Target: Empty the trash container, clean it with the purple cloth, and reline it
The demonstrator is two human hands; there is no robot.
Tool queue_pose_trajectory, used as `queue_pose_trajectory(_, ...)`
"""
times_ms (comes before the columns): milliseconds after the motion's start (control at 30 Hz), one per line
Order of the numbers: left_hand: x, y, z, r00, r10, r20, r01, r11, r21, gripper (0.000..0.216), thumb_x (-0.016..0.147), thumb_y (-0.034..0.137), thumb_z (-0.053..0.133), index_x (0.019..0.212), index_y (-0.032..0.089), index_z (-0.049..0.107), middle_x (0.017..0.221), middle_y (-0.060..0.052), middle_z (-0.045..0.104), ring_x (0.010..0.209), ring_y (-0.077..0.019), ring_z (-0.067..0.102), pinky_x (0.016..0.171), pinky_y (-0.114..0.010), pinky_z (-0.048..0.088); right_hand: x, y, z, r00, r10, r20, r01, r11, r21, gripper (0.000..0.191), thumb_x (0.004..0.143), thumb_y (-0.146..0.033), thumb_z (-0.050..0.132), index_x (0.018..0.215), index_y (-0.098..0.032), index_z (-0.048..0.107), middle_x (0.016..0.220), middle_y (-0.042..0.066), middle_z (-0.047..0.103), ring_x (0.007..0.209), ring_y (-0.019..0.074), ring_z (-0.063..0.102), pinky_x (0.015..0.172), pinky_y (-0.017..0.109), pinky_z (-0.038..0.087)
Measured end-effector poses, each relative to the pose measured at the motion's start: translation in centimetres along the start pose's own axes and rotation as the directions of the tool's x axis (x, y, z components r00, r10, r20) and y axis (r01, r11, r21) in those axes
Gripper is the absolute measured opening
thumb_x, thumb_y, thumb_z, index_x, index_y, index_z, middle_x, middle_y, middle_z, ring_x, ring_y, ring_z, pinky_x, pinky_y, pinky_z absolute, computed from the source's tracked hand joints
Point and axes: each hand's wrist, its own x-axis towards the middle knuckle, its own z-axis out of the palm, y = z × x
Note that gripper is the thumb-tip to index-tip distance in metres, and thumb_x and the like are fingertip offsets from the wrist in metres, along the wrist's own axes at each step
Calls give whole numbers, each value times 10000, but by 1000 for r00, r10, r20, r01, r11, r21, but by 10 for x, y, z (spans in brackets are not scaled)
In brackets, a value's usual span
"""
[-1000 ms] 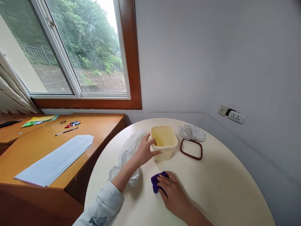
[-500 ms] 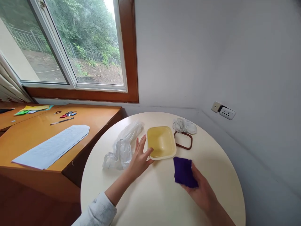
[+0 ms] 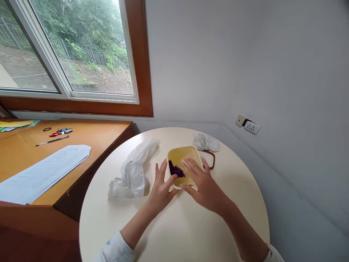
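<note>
Cream is the colour of the round table [image 3: 240, 203] that I see closest to me through the head camera. Both arms reach out over it from the bottom edge, in pale sleeves.

My left hand [image 3: 160, 186] is open, with the fingers spread. It leans against the near left side of a yellow plastic box [image 3: 180, 157]. It is not gripping the box, only touching it.

My right hand [image 3: 203, 183] lies across the top of the same box. Its fingers are flat and spread over the opening, and its thumb is at the near wall. A purple cloth [image 3: 176, 170] sits inside the box, on the left part, just beside those fingers and partly under them. The fingers are not curled around the cloth. I cannot tell how hard they press on it.

Left of the box, a crumpled clear plastic bag [image 3: 133, 171] lies on the table, close to my left hand. Just behind and to the right of the box lies a brown ring [image 3: 212, 160], partly hidden by the box. A little farther back there is a scrunched white wad [image 3: 206, 142].

Off to the left stands an orange wooden desk [image 3: 103, 134]. On it are white paper sheets [image 3: 40, 171], a pen [image 3: 51, 140] and some small colourful things that I cannot make out. Behind the desk is a window [image 3: 81, 54] with a brown frame, and green trees show outside. Far to the right, a white wall socket [image 3: 252, 127] sits low on the grey wall.
</note>
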Motion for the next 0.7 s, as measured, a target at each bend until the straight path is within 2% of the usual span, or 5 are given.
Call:
queue_pose_trajectory(100, -1, 0, -2, 994, 110, -1, -109, 982, 152, 273, 686, 136, 697, 923, 237, 608, 1475, -77, 255, 1351, -356, 221, 1088, -613, 72, -16, 3, 10, 999, 15, 42, -7, 984, -177, 505, 890, -366, 451, 1365, -224, 354, 1396, 97, 414, 1317, 234, 328, 1096, 512, 126)
queue_pose_trajectory(233, -3, 4, -5, 965, 246, 93, -263, 895, 361, 341, 714, 68, 639, 999, 219, 529, 1502, -106, 146, 1362, -335, 201, 1079, -610, 164, -34, 12, 24, 999, -8, -35, -3, 950, -311, 261, 882, -234, 471, 1122, -241, 573, 1244, 51, 577, 1248, 205, 431, 1095, 482, 143)
queue_pose_trajectory(333, -2, 4, -13, 951, 266, 155, -304, 894, 329, 536, 715, 88, 652, 1173, 248, 425, 1489, -134, 158, 1362, -322, 207, 1080, -602, 176, -39, 13, 32, 996, -58, -71, 36, 960, -276, 255, 865, -91, 434, 971, -236, 615, 1025, 0, 683, 1217, 165, 466, 1102, 450, 143)
queue_pose_trajectory(500, 2, -4, -31, 940, 257, 226, -302, 933, 197, 1188, 582, 312, 801, 1406, 320, -54, 1505, -175, -25, 1377, -381, 42, 1062, -646, 108, -48, 6, 36, 991, -130, -38, 121, 976, -182, 338, 844, 2, 382, 968, -214, 611, 935, -8, 700, 1253, 159, 428, 1117, 455, 137)
queue_pose_trajectory(700, -2, -4, -34, 903, 329, 276, -368, 924, 105, 1277, 533, 364, 823, 1398, 362, -116, 1480, -168, 74, 1370, -387, 86, 1045, -669, 108, -58, -4, 36, 989, -145, 21, 147, 981, -129, 356, 846, 12, 378, 1025, -204, 597, 993, -1, 689, 1273, 163, 402, 1135, 472, 98)
